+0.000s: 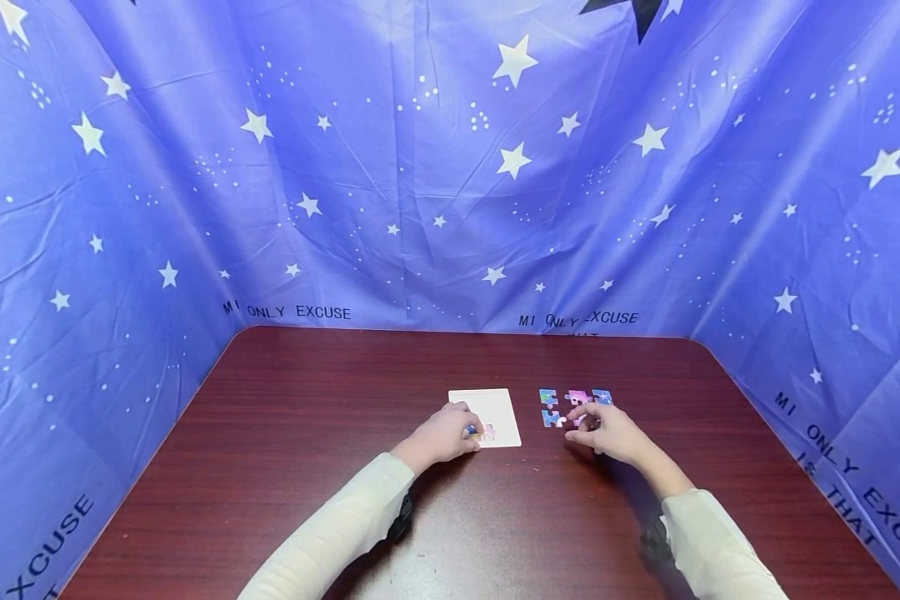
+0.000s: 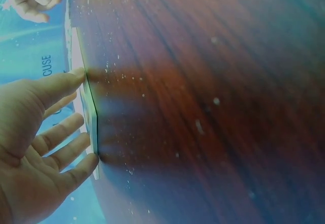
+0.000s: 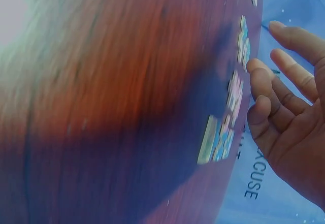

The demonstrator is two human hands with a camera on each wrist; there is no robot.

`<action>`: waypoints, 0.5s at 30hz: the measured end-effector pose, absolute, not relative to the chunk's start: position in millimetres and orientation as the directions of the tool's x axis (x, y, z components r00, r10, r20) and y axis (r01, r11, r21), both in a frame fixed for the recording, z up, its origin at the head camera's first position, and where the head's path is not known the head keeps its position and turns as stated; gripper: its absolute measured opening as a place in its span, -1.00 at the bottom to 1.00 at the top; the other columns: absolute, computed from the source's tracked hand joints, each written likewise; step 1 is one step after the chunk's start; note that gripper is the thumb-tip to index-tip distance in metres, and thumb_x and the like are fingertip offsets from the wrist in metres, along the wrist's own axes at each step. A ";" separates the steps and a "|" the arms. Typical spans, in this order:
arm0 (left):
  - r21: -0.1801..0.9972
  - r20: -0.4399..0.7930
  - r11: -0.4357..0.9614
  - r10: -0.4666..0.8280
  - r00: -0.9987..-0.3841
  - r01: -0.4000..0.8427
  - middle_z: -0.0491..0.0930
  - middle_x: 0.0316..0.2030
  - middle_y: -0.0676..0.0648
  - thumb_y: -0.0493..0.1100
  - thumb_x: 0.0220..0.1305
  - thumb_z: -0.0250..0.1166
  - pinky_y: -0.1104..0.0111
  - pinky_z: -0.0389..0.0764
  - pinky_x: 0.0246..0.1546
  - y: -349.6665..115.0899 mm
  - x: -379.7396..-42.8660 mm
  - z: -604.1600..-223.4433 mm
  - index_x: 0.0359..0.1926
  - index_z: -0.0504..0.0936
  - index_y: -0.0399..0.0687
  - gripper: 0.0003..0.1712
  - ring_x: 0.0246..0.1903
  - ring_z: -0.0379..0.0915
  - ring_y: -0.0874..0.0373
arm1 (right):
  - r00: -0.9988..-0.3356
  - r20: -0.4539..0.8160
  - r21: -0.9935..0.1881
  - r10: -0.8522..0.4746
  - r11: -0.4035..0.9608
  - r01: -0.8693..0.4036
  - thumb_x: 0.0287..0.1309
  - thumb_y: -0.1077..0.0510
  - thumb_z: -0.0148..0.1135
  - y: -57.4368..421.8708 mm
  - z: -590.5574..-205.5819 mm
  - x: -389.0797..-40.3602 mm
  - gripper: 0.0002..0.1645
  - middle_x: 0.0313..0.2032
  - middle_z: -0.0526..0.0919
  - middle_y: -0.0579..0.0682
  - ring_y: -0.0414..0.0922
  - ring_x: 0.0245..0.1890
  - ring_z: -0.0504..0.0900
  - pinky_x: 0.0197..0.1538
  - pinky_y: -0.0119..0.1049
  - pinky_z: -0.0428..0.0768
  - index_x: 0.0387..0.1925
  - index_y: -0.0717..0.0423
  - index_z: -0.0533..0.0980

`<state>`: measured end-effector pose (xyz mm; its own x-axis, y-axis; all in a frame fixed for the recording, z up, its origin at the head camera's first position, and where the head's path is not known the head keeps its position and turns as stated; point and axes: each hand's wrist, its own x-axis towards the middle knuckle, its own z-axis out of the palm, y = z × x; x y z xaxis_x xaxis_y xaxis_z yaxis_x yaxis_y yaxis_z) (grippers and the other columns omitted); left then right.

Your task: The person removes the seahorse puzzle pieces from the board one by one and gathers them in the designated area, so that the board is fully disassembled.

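A white square puzzle board [image 1: 498,410] lies on the table, with a pink-and-white jigsaw piece [image 1: 488,432] near its front left. My left hand [image 1: 442,435] rests at the board's left side, its fingertips touching the board and partly covering that piece. In the left wrist view, the fingers [image 2: 61,132] reach fairly straight to the board's edge. To the right lie several loose jigsaw pieces [image 1: 548,397] in blue and pink. Just above them hovers my right hand [image 1: 611,432], fingers loosely bent, thumb apart. Nothing shows between those fingers in the right wrist view, where pieces [image 3: 234,94] lie beyond the fingertips.
The dark red wooden table [image 1: 330,392] extends around the board and pieces. A blue star-printed curtain [image 1: 420,167] stands along its back and both sides.
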<state>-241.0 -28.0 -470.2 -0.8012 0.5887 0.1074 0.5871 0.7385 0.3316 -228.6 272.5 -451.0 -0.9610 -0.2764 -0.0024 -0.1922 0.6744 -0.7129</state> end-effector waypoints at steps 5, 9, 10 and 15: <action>0.325 0.094 0.746 0.587 -0.804 0.582 0.51 -0.30 0.04 -0.06 0.09 0.36 0.41 0.43 -0.13 -29.1 -240.2 -470.4 -0.26 0.67 0.05 -0.82 -0.24 0.35 0.20 | -0.954 0.007 -0.707 -0.301 0.673 -0.218 -0.02 0.16 0.37 259.3 -453.0 -231.9 -0.59 -0.51 0.56 0.02 -0.25 -0.72 0.42 -0.61 -0.34 0.48 -0.16 0.34 0.52; 0.332 0.075 0.751 0.583 -0.809 0.571 0.51 -0.27 0.05 -0.06 0.13 0.34 0.41 0.43 -0.13 -30.0 -237.9 -468.4 -0.23 0.67 0.05 -0.82 -0.23 0.34 0.20 | -0.944 0.007 -0.720 -0.331 0.654 -0.235 -0.02 0.16 0.36 249.1 -453.7 -234.3 -0.58 -0.52 0.56 0.01 -0.25 -0.71 0.42 -0.61 -0.35 0.47 -0.14 0.35 0.52; 0.333 0.075 0.749 0.584 -0.808 0.573 0.51 -0.26 0.04 -0.06 0.13 0.33 0.41 0.43 -0.12 -30.3 -237.1 -467.6 -0.22 0.67 0.05 -0.82 -0.23 0.34 0.20 | -0.941 0.005 -0.725 -0.337 0.647 -0.236 -0.01 0.16 0.36 246.5 -453.7 -234.9 -0.59 -0.52 0.56 0.01 -0.24 -0.71 0.42 -0.61 -0.36 0.47 -0.15 0.35 0.52; 0.338 0.091 0.735 0.596 -0.798 0.587 0.52 -0.26 0.04 -0.08 0.13 0.33 0.42 0.44 -0.12 -32.5 -234.9 -465.4 -0.23 0.67 0.03 -0.82 -0.23 0.35 0.21 | -0.927 0.011 -0.730 -0.375 0.630 -0.263 -0.01 0.15 0.36 232.9 -452.9 -236.7 -0.58 -0.51 0.56 0.02 -0.23 -0.72 0.43 -0.60 -0.36 0.47 -0.15 0.34 0.51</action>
